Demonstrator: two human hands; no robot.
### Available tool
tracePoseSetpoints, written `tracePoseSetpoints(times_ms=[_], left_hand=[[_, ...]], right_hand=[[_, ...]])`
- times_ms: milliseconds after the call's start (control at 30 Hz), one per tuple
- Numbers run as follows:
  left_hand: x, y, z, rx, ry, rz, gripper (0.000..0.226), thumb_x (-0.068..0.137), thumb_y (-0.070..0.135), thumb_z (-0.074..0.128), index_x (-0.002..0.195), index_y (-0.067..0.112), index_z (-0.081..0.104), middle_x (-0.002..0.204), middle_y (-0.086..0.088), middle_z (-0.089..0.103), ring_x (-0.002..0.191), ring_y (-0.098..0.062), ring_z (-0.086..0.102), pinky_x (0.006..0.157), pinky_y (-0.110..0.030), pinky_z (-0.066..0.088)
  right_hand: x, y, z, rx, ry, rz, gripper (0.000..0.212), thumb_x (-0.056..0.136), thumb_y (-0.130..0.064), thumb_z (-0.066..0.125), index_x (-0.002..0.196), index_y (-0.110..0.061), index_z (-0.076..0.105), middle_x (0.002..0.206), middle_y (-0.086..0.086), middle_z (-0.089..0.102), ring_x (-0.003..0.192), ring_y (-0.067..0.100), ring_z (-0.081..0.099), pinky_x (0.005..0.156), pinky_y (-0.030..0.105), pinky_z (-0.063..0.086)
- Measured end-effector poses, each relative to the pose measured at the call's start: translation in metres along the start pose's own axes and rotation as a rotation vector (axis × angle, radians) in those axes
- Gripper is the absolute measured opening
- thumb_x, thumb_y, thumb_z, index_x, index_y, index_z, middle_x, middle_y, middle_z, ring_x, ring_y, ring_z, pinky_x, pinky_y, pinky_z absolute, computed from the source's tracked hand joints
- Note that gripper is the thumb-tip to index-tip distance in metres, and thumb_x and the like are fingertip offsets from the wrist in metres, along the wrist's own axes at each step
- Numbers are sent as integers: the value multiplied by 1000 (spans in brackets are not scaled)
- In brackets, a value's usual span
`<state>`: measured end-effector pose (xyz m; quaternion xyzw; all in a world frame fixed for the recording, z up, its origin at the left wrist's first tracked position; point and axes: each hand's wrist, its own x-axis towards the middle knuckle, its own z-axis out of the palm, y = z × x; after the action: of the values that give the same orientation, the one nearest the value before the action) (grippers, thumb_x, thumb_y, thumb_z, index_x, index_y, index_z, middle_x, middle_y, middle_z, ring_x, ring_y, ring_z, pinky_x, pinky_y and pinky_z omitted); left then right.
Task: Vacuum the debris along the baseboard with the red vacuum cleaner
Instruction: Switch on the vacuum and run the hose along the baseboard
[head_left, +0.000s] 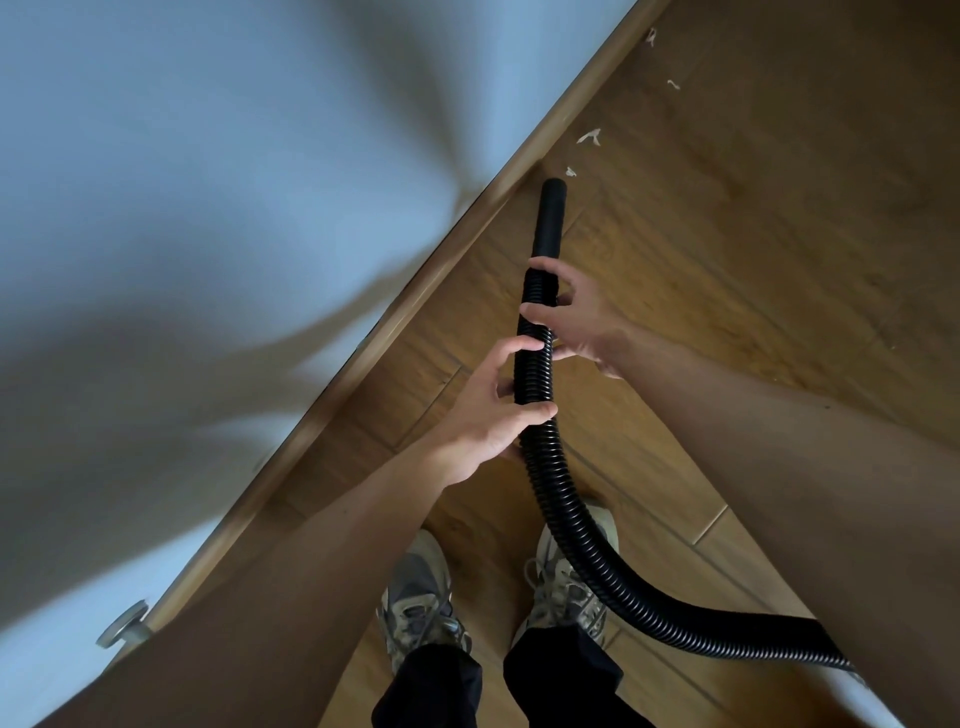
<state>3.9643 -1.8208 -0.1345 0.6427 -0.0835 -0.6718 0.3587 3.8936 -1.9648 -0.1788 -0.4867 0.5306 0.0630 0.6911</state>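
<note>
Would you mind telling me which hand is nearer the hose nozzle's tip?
Right. The right hand grips just below the nozzle; the left hand holds the hose farther back.

No text, label, brand, number or sign can be read anywhere in this view.

A home room: brown wood-plank floor (727, 234), wooden baseboard (415, 291) along a pale blue-white wall (208, 156), round metal doorstop (123, 630) near left.
</note>
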Motion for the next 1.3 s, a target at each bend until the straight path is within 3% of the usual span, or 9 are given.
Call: tracePoseSetpoints(times_ms=[100,233,600,767,900,1067,1167,1300], left_hand=[[5,4,2,-1,-2,9,59,86,-1,71,126,39,52,114,-10,63,98,-15,63,83,-39,59],[14,11,7,4,-16,26,59,86,-1,71,127,38,51,116,-10,63,93,-10,63,76,-25,56],[35,36,23,15,-38,77,58,86,1,71,128,36,51,114,-10,62,95,-14,63,79,-33,59],[42,42,28,5,-58,81,58,87,2,71,127,39,51,112,-12,61,97,-22,64,79,-52,61],[49,47,33,8,-59,98,58,86,3,72,126,40,52,112,-8,61,108,-28,64,88,-53,58],[59,53,38,13,-78,140,57,87,4,73,128,36,51,114,-4,60,90,-7,67,77,-42,63],[67,58,43,3,-81,138,58,85,6,75,125,41,53,114,-11,61,101,-27,68,77,-55,61],[80,67,49,3,-98,147,58,84,8,77,124,44,54,115,-11,62,103,-30,69,77,-54,61]], right_hand=[[3,-4,-6,-6,7,-4,56,92,-6,64,137,-37,49,119,11,56,95,24,66,55,29,59],[7,-11,-14,-24,33,4,56,92,-6,63,137,-37,50,116,9,57,90,21,67,53,28,58],[18,-36,-41,-50,94,17,56,92,-3,58,138,-35,50,116,6,57,83,16,66,51,28,57],[19,-40,-50,-68,117,7,56,92,-3,57,138,-36,50,120,8,57,84,17,66,54,29,58],[21,-45,-58,-77,139,0,56,93,-4,57,139,-36,50,120,8,58,85,17,67,54,30,60],[26,-49,-68,-69,153,-9,56,93,-4,57,138,-36,49,123,7,57,89,19,68,59,34,61],[28,-54,-77,-72,167,-10,56,93,-5,57,139,-35,49,121,5,56,89,18,67,61,35,62],[32,-60,-91,-61,196,-9,57,92,-5,59,140,-35,50,120,4,57,88,20,68,54,28,59]])
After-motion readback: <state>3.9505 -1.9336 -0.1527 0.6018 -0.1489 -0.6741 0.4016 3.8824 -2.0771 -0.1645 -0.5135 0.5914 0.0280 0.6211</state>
